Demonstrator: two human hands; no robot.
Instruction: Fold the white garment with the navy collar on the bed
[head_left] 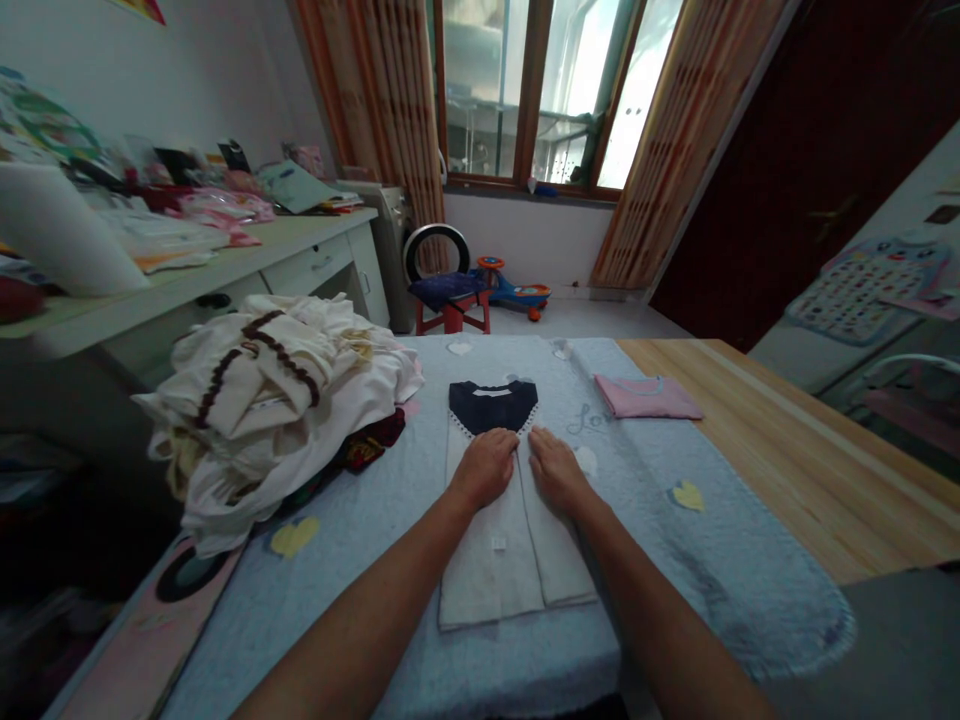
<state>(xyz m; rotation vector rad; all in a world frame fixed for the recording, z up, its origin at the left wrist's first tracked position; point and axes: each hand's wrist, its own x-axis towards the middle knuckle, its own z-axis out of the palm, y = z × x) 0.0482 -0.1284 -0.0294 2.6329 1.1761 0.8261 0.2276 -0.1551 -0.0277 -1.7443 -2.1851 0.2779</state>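
A white garment [491, 580] with a dark navy collar [493, 408] and a dotted trim lies on the light blue blanket, its sides folded in to a lengthwise edge near the middle. My left hand [489, 465] rests on its upper left part, just below the collar, fingers lying over the cloth toward the middle. Close beside it, my right hand [556, 467] lies on the folded right side with its fingers pointing up toward the collar. A small white label [499, 543] shows on the cloth below my left hand.
A heap of white clothes [285, 400] is at the left, with dark red cloth [375, 440] under it. A folded pink garment [649, 397] lies at the right of the blue blanket [720, 580], beside bare wooden tabletop [787, 450]. Beyond stands a red stool [453, 312].
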